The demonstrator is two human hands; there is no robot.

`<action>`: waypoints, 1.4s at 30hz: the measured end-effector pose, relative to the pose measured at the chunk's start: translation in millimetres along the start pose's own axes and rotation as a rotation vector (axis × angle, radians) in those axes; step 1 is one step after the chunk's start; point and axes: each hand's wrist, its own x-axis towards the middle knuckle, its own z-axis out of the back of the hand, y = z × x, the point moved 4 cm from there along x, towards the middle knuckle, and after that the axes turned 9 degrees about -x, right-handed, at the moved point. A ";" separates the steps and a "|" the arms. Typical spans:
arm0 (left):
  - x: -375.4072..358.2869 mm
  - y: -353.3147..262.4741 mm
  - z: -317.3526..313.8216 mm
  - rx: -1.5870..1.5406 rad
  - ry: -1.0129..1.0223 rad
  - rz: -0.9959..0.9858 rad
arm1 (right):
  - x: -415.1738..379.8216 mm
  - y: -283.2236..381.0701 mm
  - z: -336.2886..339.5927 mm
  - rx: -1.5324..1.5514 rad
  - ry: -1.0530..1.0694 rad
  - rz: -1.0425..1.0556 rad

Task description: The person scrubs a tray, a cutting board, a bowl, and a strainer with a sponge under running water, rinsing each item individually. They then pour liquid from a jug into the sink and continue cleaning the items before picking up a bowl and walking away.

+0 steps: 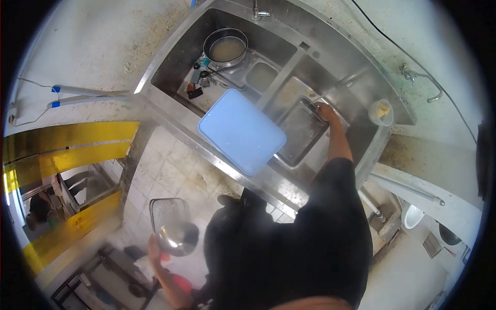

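Observation:
My right hand (325, 111) reaches into the right basin of the steel sink. Its fingers are closed at the far edge of a rectangular metal tray (298, 135), which lies tilted in the basin. A blue rectangular plastic lid or tray (242, 132) rests across the sink's front rim and divider, left of that hand. Low on the left, my left hand (154, 249) grips the rim of a shiny round metal bowl (178, 239). The bowl is held out over the floor, overlapping a wire-mesh basket (166, 209).
The left basin (173, 77) holds a round pan (226, 47) of cloudy liquid and several small dark items (196, 85). A white tub (381, 112) with yellow pieces stands at the sink's right edge. Yellow panels (72, 155) and a dark metal rack (103, 281) are on the left.

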 end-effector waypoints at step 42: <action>13.9 -47.6 -42.2 -0.295 0.083 0.053 | -23.4 15.6 147.7 -0.714 -0.368 -0.025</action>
